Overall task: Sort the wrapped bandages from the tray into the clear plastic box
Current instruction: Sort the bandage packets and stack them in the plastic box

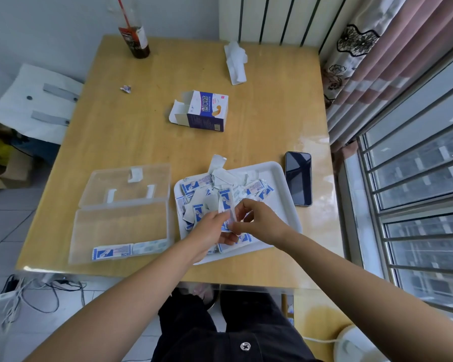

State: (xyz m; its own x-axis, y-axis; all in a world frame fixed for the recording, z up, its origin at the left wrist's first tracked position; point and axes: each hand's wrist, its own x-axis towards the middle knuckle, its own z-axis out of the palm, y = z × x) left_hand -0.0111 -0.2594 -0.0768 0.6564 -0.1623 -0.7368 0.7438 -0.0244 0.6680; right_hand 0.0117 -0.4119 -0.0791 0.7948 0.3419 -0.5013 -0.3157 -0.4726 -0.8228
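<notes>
A white tray (285,178) near the table's front edge holds a heap of blue-and-white wrapped bandages (202,189). Left of it a clear plastic box (120,228) lies open with its lid (126,184) folded back; a short row of wrapped bandages (128,250) lies along its near wall. Both hands meet over the tray's near half. My left hand (209,231) and my right hand (259,220) pinch the same wrapped bandage (229,220) between their fingertips. More wrappers show under my left palm; whether it also holds them I cannot tell.
A black phone (298,178) lies right of the tray. An opened bandage carton (202,111) sits mid-table. A bottle (135,35) with a red straw stands at the far left corner, crumpled tissue (236,61) at the far edge, a paper scrap (126,88) left. Window bars run along the right.
</notes>
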